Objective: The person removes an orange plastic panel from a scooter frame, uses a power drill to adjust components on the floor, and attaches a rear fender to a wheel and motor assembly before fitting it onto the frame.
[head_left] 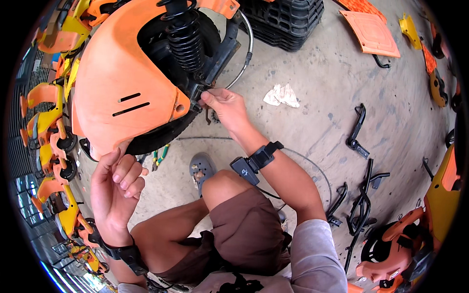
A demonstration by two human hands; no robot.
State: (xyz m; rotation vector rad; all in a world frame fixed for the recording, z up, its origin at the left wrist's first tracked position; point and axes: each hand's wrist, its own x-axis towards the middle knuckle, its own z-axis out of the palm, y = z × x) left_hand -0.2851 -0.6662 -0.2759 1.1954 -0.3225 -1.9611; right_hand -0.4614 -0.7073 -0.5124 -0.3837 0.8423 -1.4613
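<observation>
An orange plastic fender [115, 83] arches over a black tyre [161, 134] at the upper left. My left hand [117, 188] is at the fender's lower edge, thumb and index finger pinching the rim while the other fingers curl inward. Beside the fender's right corner, my right hand [225, 108] pinches at a dark metal bracket [196, 90] under the black coil spring [185, 44]. Whatever lies between those fingertips is too small to make out. A braided cable [249, 44] loops down to the bracket. Each of my wrists wears a black strapped device.
Green-handled pliers [159, 157] lie below the tyre, near my shoe [202, 168]. Crumpled white paper [282, 95] rests on the concrete. Black metal bars [361, 200] are scattered at right. Black crates [283, 22] stand behind; orange and yellow vehicles [53, 117] line the left.
</observation>
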